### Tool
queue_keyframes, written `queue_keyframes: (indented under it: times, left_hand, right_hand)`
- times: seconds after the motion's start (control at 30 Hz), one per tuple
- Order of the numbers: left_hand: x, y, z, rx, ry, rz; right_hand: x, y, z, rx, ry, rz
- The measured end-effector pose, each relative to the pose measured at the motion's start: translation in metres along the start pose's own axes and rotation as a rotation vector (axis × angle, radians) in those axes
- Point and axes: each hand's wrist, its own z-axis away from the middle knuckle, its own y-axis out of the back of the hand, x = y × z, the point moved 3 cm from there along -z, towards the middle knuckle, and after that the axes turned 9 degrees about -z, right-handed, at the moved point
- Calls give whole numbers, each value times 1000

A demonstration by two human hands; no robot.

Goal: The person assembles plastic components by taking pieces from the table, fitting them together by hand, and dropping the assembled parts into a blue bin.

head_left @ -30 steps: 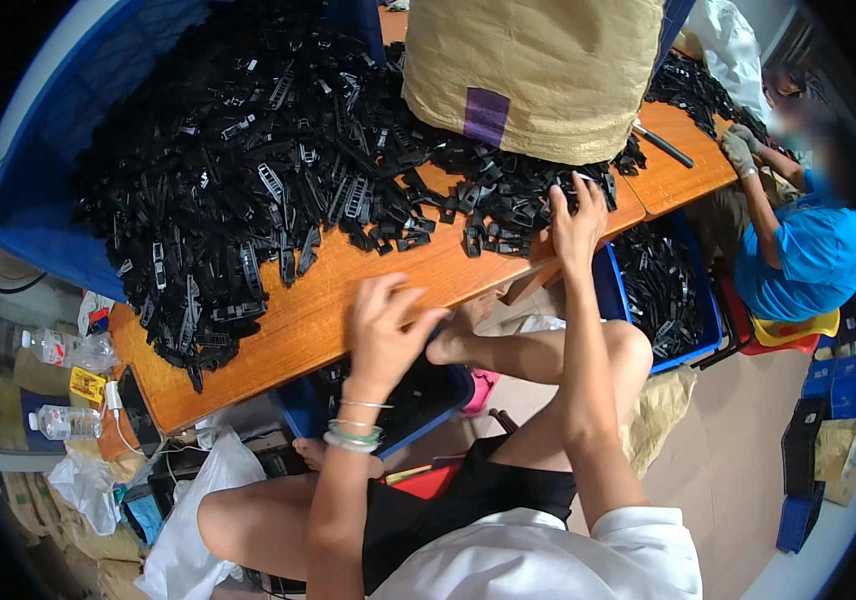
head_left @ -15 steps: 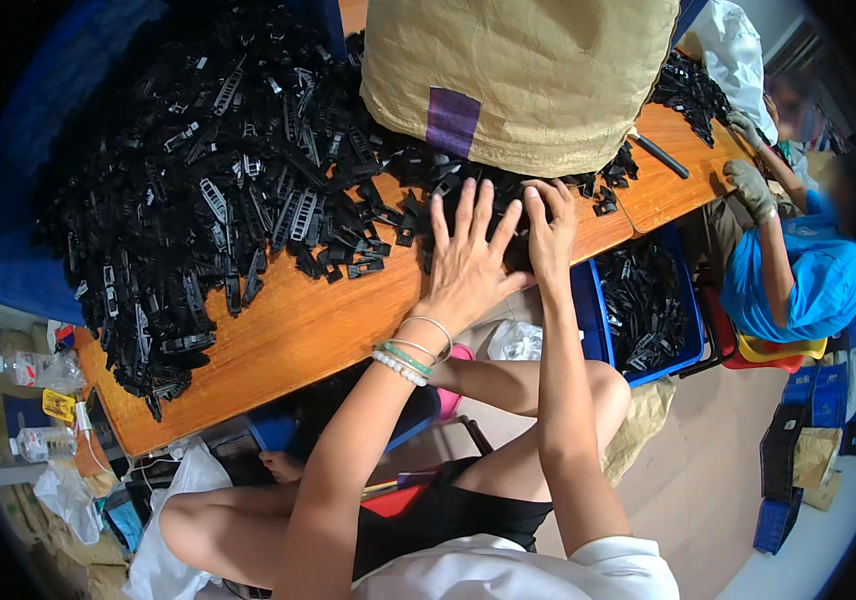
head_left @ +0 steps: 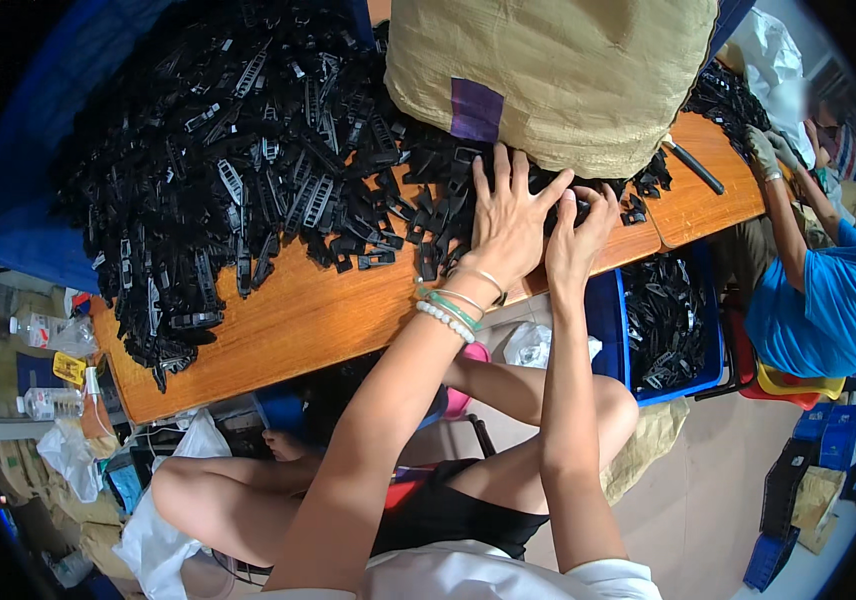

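Parts [head_left: 438, 222], small and black, by the tan sack [head_left: 558, 85] now have our left hand [head_left: 510, 213] and right hand [head_left: 580, 236] at them.
A second ago our left hand was up over the counter [head_left: 278, 315], well apart from the right; now both hands are close together on our side of the sack, so we think they share one bunch. The left is spread wide; the right is narrow, with bent fingers, and we cannot tell if it pinches a part. The parts lie jumbled beside the sack, shiny in spots, and a big heap [head_left: 248, 150] sits to its left.
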Motion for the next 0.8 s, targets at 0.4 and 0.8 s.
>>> queue_keyframes:
  times: [0.4, 0.8]
  left_hand:
    - [-19, 12, 11, -60, 26, 41]
    - [-79, 42, 30, -213, -66, 42]
  right_hand:
    - [10, -10, 0, -39, -53, 197]
    - [-10, -5, 14, 158, -73, 19]
